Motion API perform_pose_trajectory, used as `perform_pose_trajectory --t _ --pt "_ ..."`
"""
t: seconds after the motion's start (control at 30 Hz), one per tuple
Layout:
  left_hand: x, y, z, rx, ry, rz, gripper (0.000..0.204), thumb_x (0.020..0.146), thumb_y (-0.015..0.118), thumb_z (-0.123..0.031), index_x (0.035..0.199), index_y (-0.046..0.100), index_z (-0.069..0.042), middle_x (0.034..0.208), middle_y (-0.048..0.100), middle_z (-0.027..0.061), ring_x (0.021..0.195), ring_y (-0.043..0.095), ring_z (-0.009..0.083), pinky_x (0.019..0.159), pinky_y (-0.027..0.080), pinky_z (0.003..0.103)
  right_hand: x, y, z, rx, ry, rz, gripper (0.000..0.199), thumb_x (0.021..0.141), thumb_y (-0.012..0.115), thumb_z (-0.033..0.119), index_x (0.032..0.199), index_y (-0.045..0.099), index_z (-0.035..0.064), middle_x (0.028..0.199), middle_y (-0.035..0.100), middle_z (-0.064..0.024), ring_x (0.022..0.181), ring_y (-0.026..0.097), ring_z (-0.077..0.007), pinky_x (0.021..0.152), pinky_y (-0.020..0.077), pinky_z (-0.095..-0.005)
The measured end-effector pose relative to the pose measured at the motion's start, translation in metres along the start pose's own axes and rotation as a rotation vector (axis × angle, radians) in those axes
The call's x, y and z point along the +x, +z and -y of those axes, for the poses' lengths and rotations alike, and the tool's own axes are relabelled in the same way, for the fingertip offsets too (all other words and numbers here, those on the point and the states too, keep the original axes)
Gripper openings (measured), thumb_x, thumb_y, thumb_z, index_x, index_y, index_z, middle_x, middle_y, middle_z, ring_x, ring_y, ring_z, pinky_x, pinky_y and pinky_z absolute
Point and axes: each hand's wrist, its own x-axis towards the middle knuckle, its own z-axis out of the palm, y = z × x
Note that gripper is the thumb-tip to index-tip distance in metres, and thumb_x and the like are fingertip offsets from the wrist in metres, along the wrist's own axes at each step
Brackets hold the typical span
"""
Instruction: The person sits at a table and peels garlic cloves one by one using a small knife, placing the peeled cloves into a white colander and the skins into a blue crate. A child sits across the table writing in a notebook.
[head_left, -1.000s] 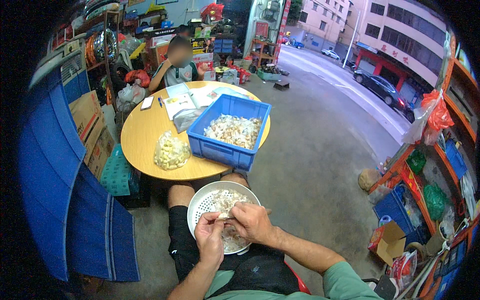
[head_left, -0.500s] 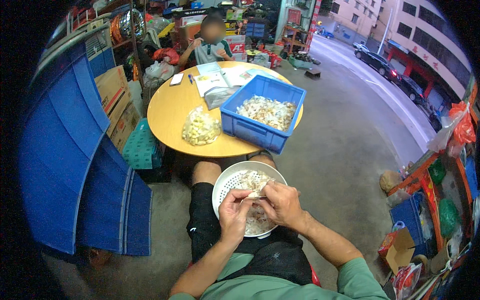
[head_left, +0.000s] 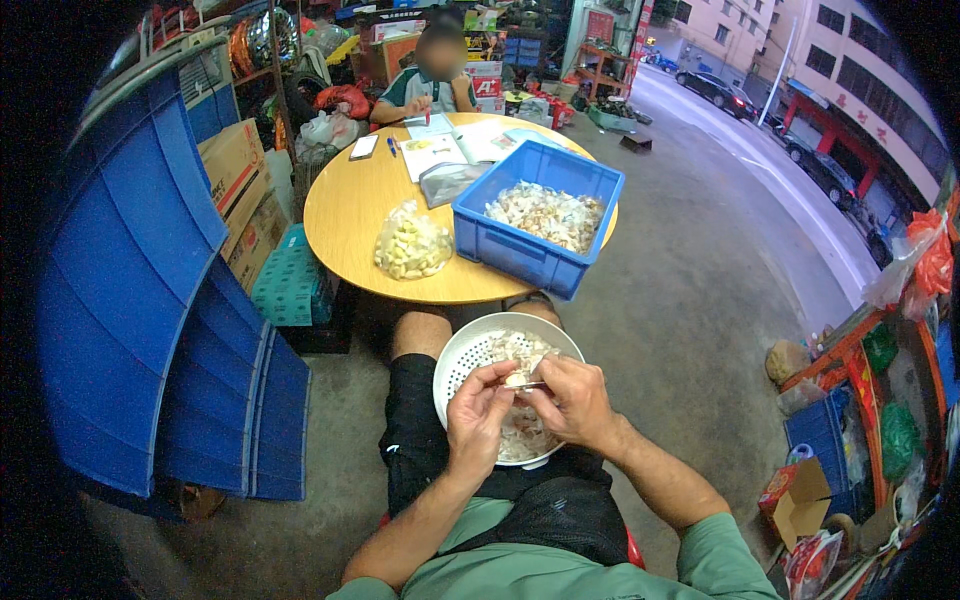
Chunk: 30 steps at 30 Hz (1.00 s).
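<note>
On my lap rests a white colander (head_left: pixel 452 372) with garlic cloves and papery skins (head_left: pixel 524 432) inside. Over its middle, my left hand (head_left: pixel 476 415) pinches a pale garlic clove (head_left: pixel 514 380) between thumb and fingers. My right hand (head_left: pixel 575 400) is closed on a small knife (head_left: pixel 530 386), its thin blade against the clove; the handle is hidden in my fingers. Beyond the colander, a clear bag of peeled garlic cloves (head_left: pixel 412 246) sits on the round wooden table (head_left: pixel 345 215). Beside it a blue crate (head_left: pixel 520 250) holds a heap of garlic and skins.
Across the table a person (head_left: pixel 432 85) sits holding a red pen over open books (head_left: pixel 470 145). A phone (head_left: pixel 364 147) and a grey pouch (head_left: pixel 450 183) lie there too. Blue metal panels (head_left: pixel 130 280) stand at left, cluttered shelving (head_left: pixel 860 400) at right, a street beyond.
The view has shifted slightly, and the clove now shows more clearly at my left fingertips. Across the table, the person has lowered a hand to the books.
</note>
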Motion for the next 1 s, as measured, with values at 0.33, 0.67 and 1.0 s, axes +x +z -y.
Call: perform_pose_trajectory --t 0.33,0.67,1.0 --pt "0.001 -0.010 0.006 -0.139 -0.106 -0.011 0.023 0.103 0.054 -0.007 0.123 0.060 0.003 0.113 0.065 0.0089 0.096 0.062 0.0112 0.087 0.053 0.027 -0.002 -0.008 0.001 0.044 -0.019 0.112 0.023 0.079 0.074 0.016 0.082 0.056 0.0027 0.076 0.060 -0.0161 0.071 0.063 -0.0364 0.062 0.0497 -0.0467" --pt "0.003 -0.011 0.009 -0.183 -0.146 -0.028 0.022 0.103 0.055 -0.009 0.121 0.060 0.002 0.113 0.066 0.0086 0.091 0.062 0.0116 0.082 0.053 0.026 -0.003 -0.004 -0.008 -0.023 0.059 -0.021 0.023 0.078 0.071 0.009 0.090 0.054 0.0005 0.077 0.055 -0.0161 0.070 0.060 -0.0363 0.062 0.0479 -0.0432" --pt "0.001 -0.016 0.017 -0.027 -0.051 0.018 0.021 0.098 0.063 -0.007 0.117 0.061 0.001 0.112 0.066 0.0080 0.092 0.062 0.0103 0.077 0.051 0.023 0.001 0.000 0.002 -0.046 0.035 0.053 0.027 0.079 0.074 0.017 0.087 0.053 0.0027 0.078 0.058 -0.0155 0.073 0.061 -0.0364 0.065 0.0492 -0.0463"
